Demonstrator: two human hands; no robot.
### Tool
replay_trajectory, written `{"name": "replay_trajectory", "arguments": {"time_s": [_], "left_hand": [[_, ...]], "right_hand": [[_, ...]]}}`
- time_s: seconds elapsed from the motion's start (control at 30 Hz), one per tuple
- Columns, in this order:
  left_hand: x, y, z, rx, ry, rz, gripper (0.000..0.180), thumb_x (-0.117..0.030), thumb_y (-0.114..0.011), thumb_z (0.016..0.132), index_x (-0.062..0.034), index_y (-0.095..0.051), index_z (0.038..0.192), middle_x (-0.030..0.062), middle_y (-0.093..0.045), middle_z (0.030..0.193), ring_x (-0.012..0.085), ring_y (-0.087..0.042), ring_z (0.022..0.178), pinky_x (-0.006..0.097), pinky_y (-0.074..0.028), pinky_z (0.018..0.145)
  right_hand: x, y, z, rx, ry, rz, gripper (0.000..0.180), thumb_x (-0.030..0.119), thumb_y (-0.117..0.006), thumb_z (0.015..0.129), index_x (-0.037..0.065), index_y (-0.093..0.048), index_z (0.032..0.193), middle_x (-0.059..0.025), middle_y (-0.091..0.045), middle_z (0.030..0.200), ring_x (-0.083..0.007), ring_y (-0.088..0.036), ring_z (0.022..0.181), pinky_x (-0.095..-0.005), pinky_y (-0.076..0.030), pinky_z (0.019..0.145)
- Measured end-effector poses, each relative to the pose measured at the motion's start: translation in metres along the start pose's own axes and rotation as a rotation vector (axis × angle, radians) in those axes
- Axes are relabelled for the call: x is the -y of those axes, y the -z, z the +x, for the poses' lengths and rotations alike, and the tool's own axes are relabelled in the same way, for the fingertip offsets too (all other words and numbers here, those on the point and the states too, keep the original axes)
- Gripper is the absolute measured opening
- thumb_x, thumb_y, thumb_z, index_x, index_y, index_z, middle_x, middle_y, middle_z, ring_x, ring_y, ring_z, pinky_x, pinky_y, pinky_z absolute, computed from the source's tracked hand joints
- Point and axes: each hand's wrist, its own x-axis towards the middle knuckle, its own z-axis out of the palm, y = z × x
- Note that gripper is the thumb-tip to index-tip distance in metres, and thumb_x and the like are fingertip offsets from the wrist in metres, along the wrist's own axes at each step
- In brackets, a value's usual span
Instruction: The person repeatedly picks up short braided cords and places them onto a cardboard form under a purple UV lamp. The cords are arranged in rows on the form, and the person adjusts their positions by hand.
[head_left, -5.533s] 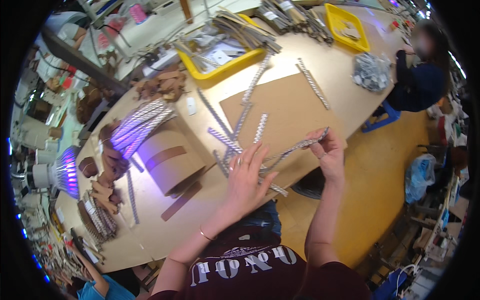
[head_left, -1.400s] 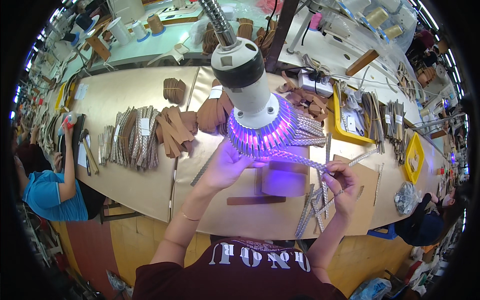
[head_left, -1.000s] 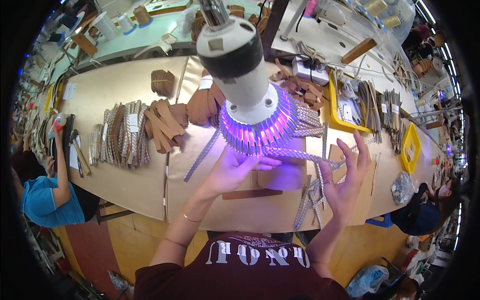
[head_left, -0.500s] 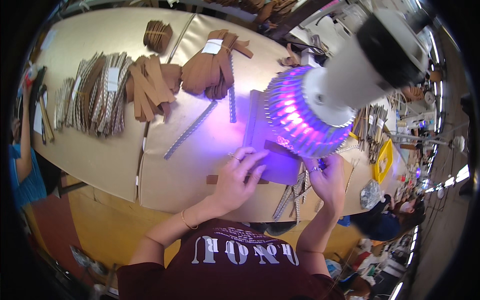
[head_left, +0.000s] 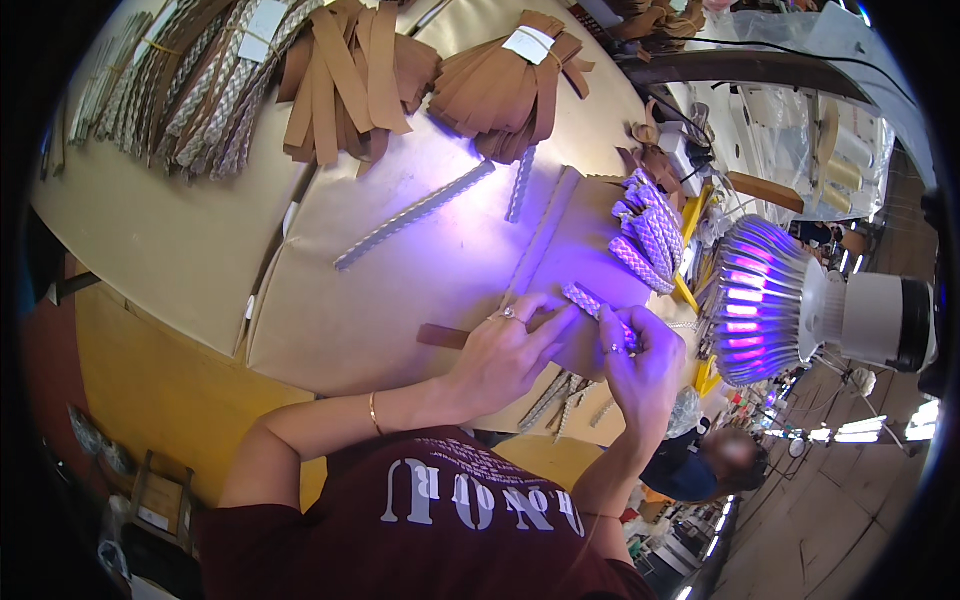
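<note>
My right hand (head_left: 640,368) is closed on a short braided strip (head_left: 583,298) lit purple; its free end points up and left from the fingers. My left hand (head_left: 512,345) has its fingers stretched toward that strip, the tips close to it; whether they touch it I cannot tell. Both hands are over a flat board (head_left: 585,245) on the table. Beside my left hand lies a flat brown strip (head_left: 442,336). A bundle of braided strips (head_left: 648,232) rests at the board's far right.
A finned lamp (head_left: 765,300) glows purple at the right. Tied bundles of brown strips (head_left: 505,85) and braided strips (head_left: 215,95) line the table's far side. A long braided strip (head_left: 415,215) lies left of the board. Loose braided pieces (head_left: 555,400) lie near the front edge. Another person (head_left: 700,465) is at the right.
The view has shifted, so the lamp appears farther right and uncovers the braided bundle. The strip in my right hand now shows its braided face. My left fingers have straightened toward it.
</note>
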Motion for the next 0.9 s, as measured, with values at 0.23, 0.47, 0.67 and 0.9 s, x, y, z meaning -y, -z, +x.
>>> {"name": "replay_trajectory", "arguments": {"time_s": [0.23,0.47,0.67,0.9], "left_hand": [[-0.0008,0.0031,0.0008,0.032,0.030,-0.031,0.051,-0.011,-0.065,0.087,-0.0106,-0.053,0.136,0.0139,-0.053,0.113,0.0275,-0.060,0.071,0.040,-0.051,0.063],[0.0003,0.0031,0.0005,0.051,0.027,-0.019,0.052,-0.013,-0.065,0.088,-0.0106,-0.051,0.138,0.0145,-0.052,0.113,0.0286,-0.061,0.079,0.040,-0.052,0.066],[-0.0004,0.0040,0.0018,0.049,0.023,-0.021,0.052,-0.013,-0.065,0.088,-0.0098,-0.051,0.138,0.0146,-0.052,0.113,0.0283,-0.061,0.079,0.040,-0.051,0.066],[0.0000,0.0035,0.0012,0.049,0.021,-0.022,0.051,-0.012,-0.065,0.088,-0.0093,-0.051,0.137,0.0143,-0.052,0.113,0.0279,-0.060,0.079,0.039,-0.051,0.066]], "right_hand": [[0.0061,-0.0004,0.0055,0.046,-0.028,-0.024,0.021,0.016,-0.066,0.090,-0.003,-0.067,0.080,-0.0022,-0.056,0.057,-0.0060,-0.048,0.053,-0.0267,-0.038,0.050],[0.0034,0.0016,0.0069,0.084,-0.025,-0.049,0.021,0.016,-0.066,0.090,-0.003,-0.067,0.080,-0.0023,-0.058,0.057,-0.0061,-0.050,0.054,-0.0256,-0.040,0.052],[0.0043,0.0013,0.0067,0.080,-0.030,-0.018,0.021,0.016,-0.066,0.090,-0.003,-0.067,0.079,-0.0024,-0.058,0.057,-0.0060,-0.051,0.054,-0.0261,-0.040,0.052],[0.0000,-0.0004,0.0074,0.053,0.025,-0.093,0.021,0.017,-0.067,0.090,-0.002,-0.068,0.080,-0.0024,-0.059,0.056,-0.0065,-0.051,0.053,-0.0265,-0.041,0.052]]}}
